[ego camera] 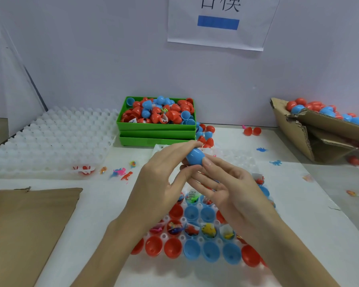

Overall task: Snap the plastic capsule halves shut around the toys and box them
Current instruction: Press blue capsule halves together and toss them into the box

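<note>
Both of my hands hold one blue capsule [195, 156] above the table's middle. My left hand [164, 175] pinches its far end with fingertips and thumb. My right hand [222, 183] pinches its near end, thumb on top. Below them a clear holder tray [164, 237] carries several red and blue capsule halves; some hold small toys, others are empty. A cardboard box [319, 129] at the right holds several closed red and blue capsules.
Stacked green bins [157, 131] at the back hold loose capsule halves. A white empty holder tray [50, 137] lies back left. Brown cardboard [25, 224] covers the near left. Small toy dinosaurs [126, 175] and loose red halves [252, 131] lie scattered on the table.
</note>
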`<state>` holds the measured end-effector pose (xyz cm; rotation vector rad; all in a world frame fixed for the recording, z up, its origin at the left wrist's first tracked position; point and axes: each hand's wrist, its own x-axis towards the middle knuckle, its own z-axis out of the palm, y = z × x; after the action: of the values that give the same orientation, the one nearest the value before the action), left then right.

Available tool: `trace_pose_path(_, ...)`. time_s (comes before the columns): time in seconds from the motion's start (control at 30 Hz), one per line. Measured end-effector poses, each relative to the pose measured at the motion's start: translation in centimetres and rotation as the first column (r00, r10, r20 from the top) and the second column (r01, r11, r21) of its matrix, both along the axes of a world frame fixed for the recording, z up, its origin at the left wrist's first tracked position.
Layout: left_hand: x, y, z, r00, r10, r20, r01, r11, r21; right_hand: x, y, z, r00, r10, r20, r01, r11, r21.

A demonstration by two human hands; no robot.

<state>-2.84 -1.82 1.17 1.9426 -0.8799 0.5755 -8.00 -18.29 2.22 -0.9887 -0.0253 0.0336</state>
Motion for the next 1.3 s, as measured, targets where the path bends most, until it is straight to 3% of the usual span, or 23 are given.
trace_pose_path(0.17,-0.2,-0.2,-0.1,1.000,0.005,-0.025,-0.005,1.000,0.005,0.0,0.0,-0.3,0.995,0.095,-0.015,-0.096,0.995,-0.023)
trace_pose_path(0.3,-0.5,-0.1,0.2,0.992,0.075,-0.101,-0.077,0.997,-0.018,0.2,0.0,-0.4,0.976,0.216,-0.036,-0.209,0.969,0.133)
trace_pose_path(0.53,-0.6,-0.3,0.9,0.956,-0.150,-0.252,0.113,0.981,-0.158,0.1,0.0,-0.2,0.949,0.314,0.009,-0.309,0.929,0.204)
trace_pose_path(0.8,-1.5,-0.7,1.1,0.958,-0.220,-0.181,0.174,0.955,-0.240,0.1,0.5,-0.7,0.928,0.371,0.025,-0.361,0.884,0.297)
trace_pose_path(0.97,-2.0,-1.0,1.0,0.993,-0.113,-0.041,0.101,0.970,-0.223,-0.1,1.0,-0.7,0.940,0.340,0.043,-0.337,0.897,0.286)
trace_pose_path(1.13,-2.1,-0.9,1.1,0.992,-0.126,-0.025,0.116,0.961,-0.249,-0.5,1.1,0.1,0.951,0.301,0.067,-0.308,0.914,0.264)
trace_pose_path(1.23,-1.8,-0.8,1.1,0.979,-0.182,-0.091,0.155,0.956,-0.250,-0.4,1.2,0.3,0.967,0.250,0.054,-0.256,0.939,0.231)
trace_pose_path(1.3,-1.5,-0.6,1.0,0.940,-0.275,-0.202,0.222,0.942,-0.251,-0.5,1.2,0.3,0.991,0.118,0.066,-0.125,0.987,0.104)
